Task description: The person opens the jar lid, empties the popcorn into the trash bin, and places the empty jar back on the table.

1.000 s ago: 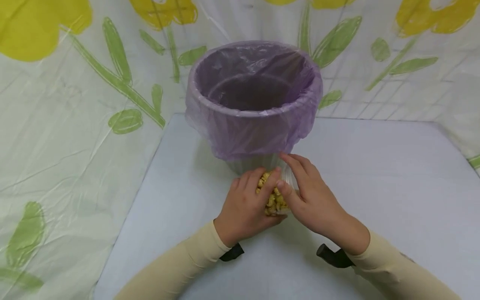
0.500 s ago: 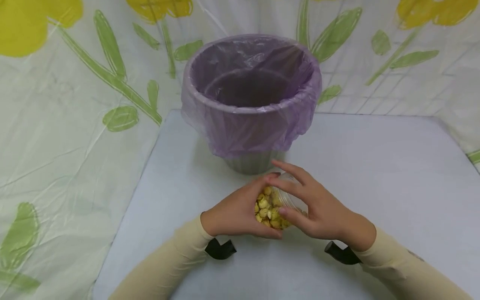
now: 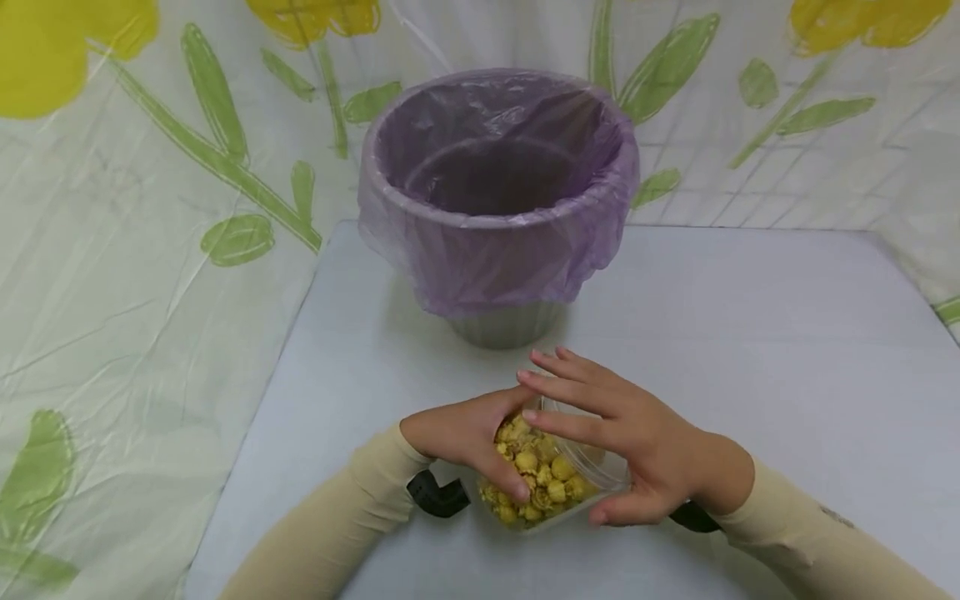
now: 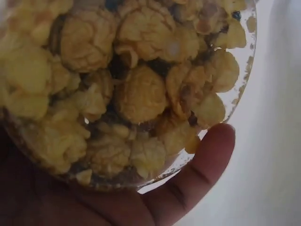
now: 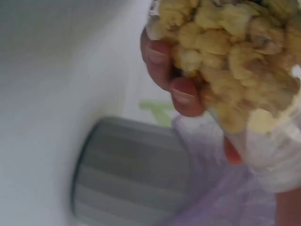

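Observation:
A clear plastic jar (image 3: 491, 523) of yellow popcorn (image 3: 551, 479) lies tilted above the table, its ridged neck end turned to the right. My left hand (image 3: 461, 429) grips the jar's left side, thumb across the front. In the left wrist view, popcorn (image 4: 141, 94) fills the jar and one digit curves along its edge. My right hand (image 3: 648, 433) spreads its fingers over the neck end, thumb stretched out below. Whether its fingertips touch the plastic, or whether a lid is on, I cannot tell. Fingers wrap the jar's side in the right wrist view.
A grey ribbed bin (image 3: 502, 327) lined with a purple plastic bag (image 3: 495, 267) stands behind the hands on the white table (image 3: 750, 333). Flower-printed sheeting (image 3: 150, 333) hangs behind and to the left. Black wrist mounts (image 3: 438, 496) sit under the sleeves.
The jar has come down and nearer to me, and its neck end has turned to the lower right. My right hand's fingers have spread wider around that end.

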Available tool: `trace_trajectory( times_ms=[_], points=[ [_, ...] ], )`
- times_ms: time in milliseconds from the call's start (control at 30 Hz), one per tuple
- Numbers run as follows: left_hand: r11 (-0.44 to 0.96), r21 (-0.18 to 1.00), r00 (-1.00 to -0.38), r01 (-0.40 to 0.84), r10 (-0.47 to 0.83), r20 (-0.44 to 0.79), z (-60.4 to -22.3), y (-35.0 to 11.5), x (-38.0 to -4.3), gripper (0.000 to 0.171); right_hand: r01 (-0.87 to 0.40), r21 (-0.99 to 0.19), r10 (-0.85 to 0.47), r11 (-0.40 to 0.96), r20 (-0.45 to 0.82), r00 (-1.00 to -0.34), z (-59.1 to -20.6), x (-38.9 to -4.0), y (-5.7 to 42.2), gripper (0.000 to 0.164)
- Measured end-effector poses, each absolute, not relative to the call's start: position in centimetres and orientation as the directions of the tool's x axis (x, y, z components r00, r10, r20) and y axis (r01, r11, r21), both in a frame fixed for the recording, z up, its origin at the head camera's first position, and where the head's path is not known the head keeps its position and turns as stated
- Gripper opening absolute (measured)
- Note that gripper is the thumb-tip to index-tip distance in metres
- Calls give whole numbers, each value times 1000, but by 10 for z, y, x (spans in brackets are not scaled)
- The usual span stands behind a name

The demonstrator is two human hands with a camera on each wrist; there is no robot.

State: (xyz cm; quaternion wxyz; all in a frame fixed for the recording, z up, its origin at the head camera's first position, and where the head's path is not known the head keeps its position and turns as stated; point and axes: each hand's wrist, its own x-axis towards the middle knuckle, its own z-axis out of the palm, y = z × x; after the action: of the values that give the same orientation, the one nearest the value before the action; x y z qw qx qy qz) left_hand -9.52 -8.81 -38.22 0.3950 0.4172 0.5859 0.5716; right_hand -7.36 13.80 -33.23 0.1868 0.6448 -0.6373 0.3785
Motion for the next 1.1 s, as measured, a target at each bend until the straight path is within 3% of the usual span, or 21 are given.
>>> trace_trajectory(
  times_ms=[133,233,367,467,600,733,967,1100],
  points=[
    [64,992,-436,113,900,-8,-377,-89,-96,96,-963,-266,-715,32,668,-208,-325,-68,145,77],
    [106,979,-529,172,849,1,-357,-85,-92,103,-897,-372,-658,239,617,-431,-321,-59,151,82],
    [249,904,-660,347,750,47,-347,-77,-85,110,-603,-523,-465,602,384,-798,-321,-52,158,70],
    [412,744,-717,527,685,129,-361,-72,-83,118,-386,-523,-363,760,151,-920,-323,-51,159,66],
    [494,532,-694,687,663,280,-372,-68,-80,121,-289,-553,-337,781,17,-942,-326,-51,157,67],
    [495,489,-676,718,662,322,-376,-67,-79,120,-301,-606,-363,737,22,-932,-330,-53,158,68],
    [425,745,-732,514,671,122,-374,-68,-77,118,-471,-606,-485,641,156,-861,-336,-51,161,69],
    [284,875,-703,391,706,85,-370,-66,-77,112,-602,-575,-565,553,272,-779,-339,-50,160,72]
  ],
)
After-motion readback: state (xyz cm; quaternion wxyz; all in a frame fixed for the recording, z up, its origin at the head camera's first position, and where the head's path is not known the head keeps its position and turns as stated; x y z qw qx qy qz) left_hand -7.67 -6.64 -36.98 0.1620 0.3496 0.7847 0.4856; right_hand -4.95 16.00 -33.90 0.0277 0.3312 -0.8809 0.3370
